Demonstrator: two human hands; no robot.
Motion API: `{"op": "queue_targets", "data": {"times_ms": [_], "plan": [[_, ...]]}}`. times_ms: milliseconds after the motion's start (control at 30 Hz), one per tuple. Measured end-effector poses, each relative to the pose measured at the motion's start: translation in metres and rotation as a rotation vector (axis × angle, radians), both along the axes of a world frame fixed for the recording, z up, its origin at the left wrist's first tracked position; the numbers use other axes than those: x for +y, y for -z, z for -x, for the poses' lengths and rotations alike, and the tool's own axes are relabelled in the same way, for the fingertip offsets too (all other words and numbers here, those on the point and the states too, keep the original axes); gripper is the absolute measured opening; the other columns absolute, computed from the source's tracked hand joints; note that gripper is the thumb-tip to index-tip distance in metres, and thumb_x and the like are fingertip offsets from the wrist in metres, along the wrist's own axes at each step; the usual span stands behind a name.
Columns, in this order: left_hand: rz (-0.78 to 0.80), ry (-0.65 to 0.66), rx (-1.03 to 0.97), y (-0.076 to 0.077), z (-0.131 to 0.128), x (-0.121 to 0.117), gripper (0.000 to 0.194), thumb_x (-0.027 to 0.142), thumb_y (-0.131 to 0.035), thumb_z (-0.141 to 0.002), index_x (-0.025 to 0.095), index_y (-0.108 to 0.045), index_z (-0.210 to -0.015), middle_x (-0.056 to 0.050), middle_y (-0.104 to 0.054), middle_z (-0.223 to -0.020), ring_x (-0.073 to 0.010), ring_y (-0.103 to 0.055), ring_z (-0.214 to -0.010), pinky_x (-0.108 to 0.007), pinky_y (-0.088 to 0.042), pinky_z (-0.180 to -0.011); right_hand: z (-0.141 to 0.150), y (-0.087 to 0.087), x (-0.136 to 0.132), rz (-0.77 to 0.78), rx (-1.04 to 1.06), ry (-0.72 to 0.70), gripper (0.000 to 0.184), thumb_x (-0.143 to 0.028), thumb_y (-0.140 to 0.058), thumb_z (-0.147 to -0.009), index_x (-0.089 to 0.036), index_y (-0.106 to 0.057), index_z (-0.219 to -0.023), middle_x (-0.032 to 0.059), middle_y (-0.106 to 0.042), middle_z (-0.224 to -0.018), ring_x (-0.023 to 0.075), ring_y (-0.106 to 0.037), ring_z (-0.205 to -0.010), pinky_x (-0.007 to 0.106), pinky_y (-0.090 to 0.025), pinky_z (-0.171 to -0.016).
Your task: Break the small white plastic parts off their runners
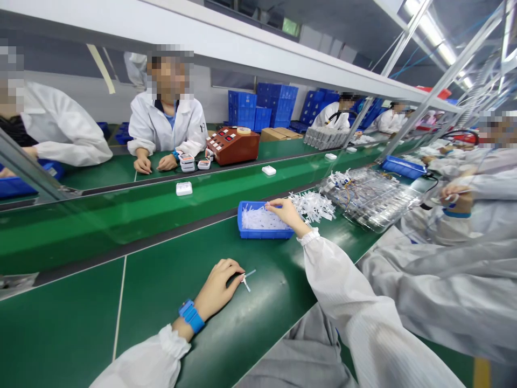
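My left hand (220, 286), with a blue band at its wrist, rests low over the green bench. Its thumb and fingertips are closed on a small white strip piece (247, 282) whose thin translucent ends stick out to the right. Farther forward, my right hand (286, 213) reaches over a blue tray (266, 234). Many thin white strips (258, 216) lie in that tray. The right thumb and index finger are pinched together above the strips; whatever is between them is too small to make out.
Right of the tray lies a pile of white strips (313, 206), beside clear plastic trays (371, 199) with wired parts. Beyond runs a green conveyor (226, 191) carrying white devices (184, 188). Co-workers sit opposite, near a red-brown box (236, 146), and at my right.
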State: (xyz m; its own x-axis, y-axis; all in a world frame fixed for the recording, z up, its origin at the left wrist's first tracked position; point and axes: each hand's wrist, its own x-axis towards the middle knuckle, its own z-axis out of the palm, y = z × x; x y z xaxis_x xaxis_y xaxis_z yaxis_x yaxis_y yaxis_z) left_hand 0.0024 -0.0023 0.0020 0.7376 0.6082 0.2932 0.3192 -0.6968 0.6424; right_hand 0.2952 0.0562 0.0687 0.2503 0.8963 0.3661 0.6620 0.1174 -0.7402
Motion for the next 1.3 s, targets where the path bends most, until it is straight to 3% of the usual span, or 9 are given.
{"op": "queue_targets", "data": {"times_ms": [67,233,400,600,733,833,933,1100,1300], "plan": [[0.01,-0.003,-0.008,0.001,0.0,0.0,0.021,0.032,-0.046,-0.092,0.023,-0.064,-0.098,-0.006,-0.062,-0.097,-0.0205,-0.056,-0.093,-0.037,-0.044,-0.085,0.001,-0.001,-0.002,-0.026,-0.085,0.013,0.014,-0.028,-0.064,-0.079,-0.018,-0.072,-0.083,0.0077,-0.073,-0.092,0.0237,-0.065,-0.091,0.036,-0.048,-0.085],[0.088,-0.047,-0.085,0.0,0.0,0.002,0.02,0.03,-0.046,-0.092,0.023,-0.063,-0.101,-0.006,-0.062,-0.1,-0.0197,-0.057,-0.096,-0.035,-0.045,-0.088,0.028,-0.006,-0.021,-0.292,-0.215,-0.05,0.019,-0.027,-0.054,-0.088,-0.019,-0.07,-0.095,0.0076,-0.07,-0.101,0.0219,-0.06,-0.101,0.038,-0.042,-0.096],[0.281,-0.173,-0.229,-0.002,0.001,0.005,0.023,0.034,-0.048,-0.091,0.02,-0.061,-0.105,-0.006,-0.063,-0.101,-0.0174,-0.06,-0.089,-0.03,-0.049,-0.079,0.091,0.012,-0.058,-0.227,0.144,-0.34,0.02,-0.031,-0.054,-0.09,-0.021,-0.07,-0.09,0.0046,-0.069,-0.098,0.0177,-0.062,-0.096,0.034,-0.045,-0.092],[0.365,-0.182,-0.287,0.005,0.001,0.009,0.028,0.037,-0.052,-0.089,0.017,-0.064,-0.104,-0.007,-0.067,-0.102,-0.0195,-0.062,-0.09,-0.031,-0.049,-0.081,0.138,0.056,-0.075,0.018,0.591,-0.482,0.021,-0.037,-0.062,-0.083,-0.018,-0.072,-0.086,0.0056,-0.071,-0.092,0.0174,-0.064,-0.087,0.032,-0.049,-0.083],[0.376,-0.138,-0.265,0.002,0.001,0.008,0.028,0.035,-0.049,-0.091,0.017,-0.069,-0.098,-0.007,-0.07,-0.103,-0.0219,-0.062,-0.097,-0.033,-0.046,-0.088,0.141,0.062,-0.076,0.116,0.733,-0.492,0.023,-0.038,-0.066,-0.079,-0.018,-0.073,-0.089,0.0058,-0.072,-0.092,0.0176,-0.065,-0.085,0.031,-0.051,-0.08],[0.397,-0.13,-0.262,-0.004,0.0,0.007,0.032,0.037,-0.046,-0.092,0.016,-0.07,-0.091,-0.006,-0.071,-0.094,-0.0207,-0.062,-0.09,-0.031,-0.046,-0.086,0.139,0.06,-0.075,0.162,0.759,-0.505,0.027,-0.041,-0.065,-0.08,-0.018,-0.072,-0.092,0.0082,-0.071,-0.102,0.0194,-0.065,-0.09,0.032,-0.052,-0.077],[0.423,-0.165,-0.272,-0.006,0.0,0.007,0.038,0.041,-0.044,-0.092,0.014,-0.069,-0.083,-0.005,-0.07,-0.082,-0.0185,-0.06,-0.078,-0.029,-0.046,-0.077,0.138,0.056,-0.075,0.151,0.707,-0.549,0.031,-0.045,-0.06,-0.082,-0.016,-0.072,-0.083,0.0104,-0.068,-0.111,0.022,-0.062,-0.104,0.036,-0.048,-0.089],[0.473,-0.15,-0.291,-0.003,0.002,0.012,0.043,0.047,-0.043,-0.091,0.014,-0.065,-0.074,-0.004,-0.066,-0.075,-0.0158,-0.055,-0.07,-0.026,-0.045,-0.068,0.137,0.051,-0.075,0.131,0.582,-0.643,0.046,-0.051,-0.051,-0.087,-0.016,-0.06,-0.059,0.0102,-0.07,-0.104,0.0231,-0.055,-0.116,0.041,-0.036,-0.105],[0.548,-0.068,-0.319,-0.001,0.005,0.015,0.041,0.045,-0.042,-0.092,0.014,-0.061,-0.072,-0.003,-0.061,-0.07,-0.0139,-0.053,-0.067,-0.026,-0.043,-0.068,0.136,0.052,-0.076,0.101,0.475,-0.695,0.048,-0.048,-0.041,-0.093,-0.017,-0.06,-0.062,0.0072,-0.07,-0.094,0.0197,-0.05,-0.122,0.037,-0.034,-0.107]]}}
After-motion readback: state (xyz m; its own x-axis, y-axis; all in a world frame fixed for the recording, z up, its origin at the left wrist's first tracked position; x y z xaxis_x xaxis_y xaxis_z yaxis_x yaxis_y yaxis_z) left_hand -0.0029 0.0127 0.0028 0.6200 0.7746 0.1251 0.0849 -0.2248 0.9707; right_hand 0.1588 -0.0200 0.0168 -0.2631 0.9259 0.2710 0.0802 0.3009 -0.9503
